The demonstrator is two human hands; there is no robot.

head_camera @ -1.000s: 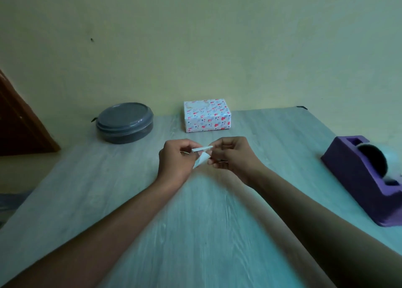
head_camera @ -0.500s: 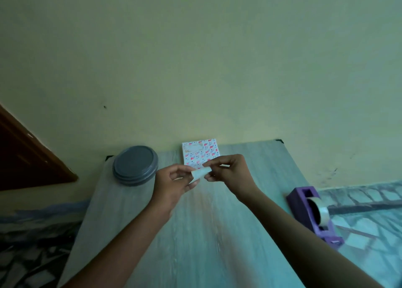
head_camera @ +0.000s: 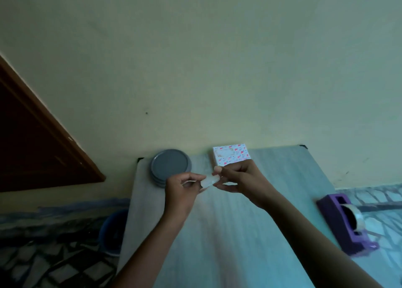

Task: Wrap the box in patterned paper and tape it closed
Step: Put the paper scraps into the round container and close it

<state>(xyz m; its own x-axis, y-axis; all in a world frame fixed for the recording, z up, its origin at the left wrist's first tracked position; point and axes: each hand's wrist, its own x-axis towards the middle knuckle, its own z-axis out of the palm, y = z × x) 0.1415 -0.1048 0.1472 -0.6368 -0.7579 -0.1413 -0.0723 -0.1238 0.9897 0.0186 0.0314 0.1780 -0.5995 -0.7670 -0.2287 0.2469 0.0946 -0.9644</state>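
Observation:
The box (head_camera: 231, 154), wrapped in white paper with pink and blue marks, stands at the far edge of the table against the wall. In front of it, above the table, my left hand (head_camera: 182, 191) and my right hand (head_camera: 241, 180) both pinch a small white scrap of paper (head_camera: 209, 181) between their fingertips. The scrap is crumpled or folded; its exact shape is blurred. A purple tape dispenser (head_camera: 345, 222) with a tape roll sits at the table's right edge.
A round grey lidded container (head_camera: 170, 165) stands at the far left of the pale wood-grain table (head_camera: 228, 244). A blue bucket (head_camera: 113, 231) is on the tiled floor left of the table. A dark wooden door (head_camera: 32, 146) is at the left.
The view has pulled back and up, showing more wall and floor. Both hands have risen slightly toward the box, and the scrap between them looks more bunched.

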